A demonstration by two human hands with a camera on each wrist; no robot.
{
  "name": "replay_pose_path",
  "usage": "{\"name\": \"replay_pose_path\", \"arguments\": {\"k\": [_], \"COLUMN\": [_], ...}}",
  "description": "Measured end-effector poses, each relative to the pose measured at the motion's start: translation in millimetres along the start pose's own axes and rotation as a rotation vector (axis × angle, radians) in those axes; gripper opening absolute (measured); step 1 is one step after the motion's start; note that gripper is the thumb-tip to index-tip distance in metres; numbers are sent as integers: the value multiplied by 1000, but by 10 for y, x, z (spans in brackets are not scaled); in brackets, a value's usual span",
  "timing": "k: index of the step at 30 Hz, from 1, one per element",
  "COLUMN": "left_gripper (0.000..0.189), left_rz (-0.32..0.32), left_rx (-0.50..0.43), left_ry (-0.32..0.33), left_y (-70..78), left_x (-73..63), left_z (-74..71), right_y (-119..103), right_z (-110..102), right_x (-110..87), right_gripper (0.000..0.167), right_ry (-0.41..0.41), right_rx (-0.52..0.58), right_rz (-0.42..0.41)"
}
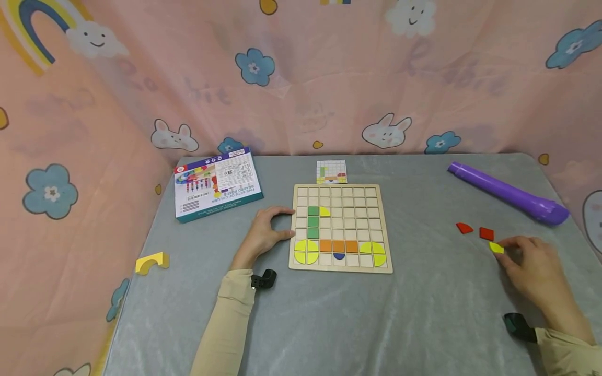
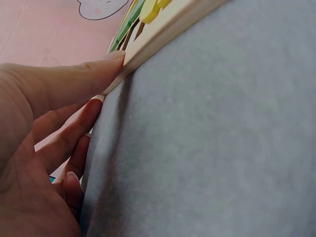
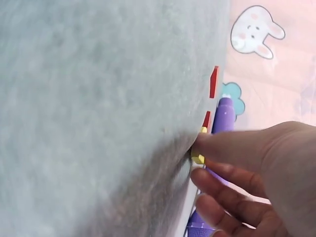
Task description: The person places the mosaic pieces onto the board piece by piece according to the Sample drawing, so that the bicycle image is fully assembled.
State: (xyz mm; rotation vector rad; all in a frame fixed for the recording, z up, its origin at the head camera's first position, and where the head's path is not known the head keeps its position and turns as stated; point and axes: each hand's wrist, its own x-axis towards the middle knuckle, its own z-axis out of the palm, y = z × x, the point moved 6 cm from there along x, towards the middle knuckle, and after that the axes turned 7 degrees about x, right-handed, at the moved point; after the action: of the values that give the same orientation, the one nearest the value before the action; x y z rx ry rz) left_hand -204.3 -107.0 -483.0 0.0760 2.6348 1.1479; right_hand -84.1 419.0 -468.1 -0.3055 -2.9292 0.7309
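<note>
A wooden grid board (image 1: pixel 338 269) lies on the table, with green, orange, yellow and blue tiles in some of its squares. Along its left edge rests my left hand (image 1: pixel 263 232), thumb and index finger spread apart and touching the frame. In the left wrist view the thumb (image 2: pixel 106 66) lies against the board's rim (image 2: pixel 163 37). On the right side, my right hand (image 1: pixel 541 271) pinches a yellow quarter-circle tile (image 1: pixel 496 247) between thumb and fingers, low over the cloth. Just beyond it are a red square tile (image 1: pixel 486 233) and a red quarter-circle tile (image 1: pixel 464 228).
A small pattern card (image 1: pixel 331 171) lies behind the board. At the back left sits a flat printed box (image 1: pixel 218 185), with a yellow arch block (image 1: pixel 152 262) nearer the left edge. A long purple tube (image 1: pixel 508 193) lies at the back right. Patterned pink cloth hangs behind.
</note>
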Motion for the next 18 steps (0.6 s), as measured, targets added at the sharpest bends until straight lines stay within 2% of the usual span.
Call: {"name": "replay_pose_path", "arguments": {"k": [3, 7, 14, 18], "left_gripper": [51, 51, 51, 52], "left_rz": [0, 0, 5, 3], "left_rx": [6, 9, -4, -1], "left_ry": [0, -1, -1, -8], "left_y": [5, 8, 6, -2], "left_x": [0, 3, -1, 5], "left_z": [0, 7, -1, 1], "right_y": [-25, -165, -708, -1051], "right_z": [-6, 14, 191, 377], "right_x": [7, -8, -60, -102], "right_gripper": [32, 35, 27, 27], "right_ry": [-20, -19, 25, -20], "right_rx": [7, 28, 122, 156], "right_rz": [13, -21, -182, -196]}}
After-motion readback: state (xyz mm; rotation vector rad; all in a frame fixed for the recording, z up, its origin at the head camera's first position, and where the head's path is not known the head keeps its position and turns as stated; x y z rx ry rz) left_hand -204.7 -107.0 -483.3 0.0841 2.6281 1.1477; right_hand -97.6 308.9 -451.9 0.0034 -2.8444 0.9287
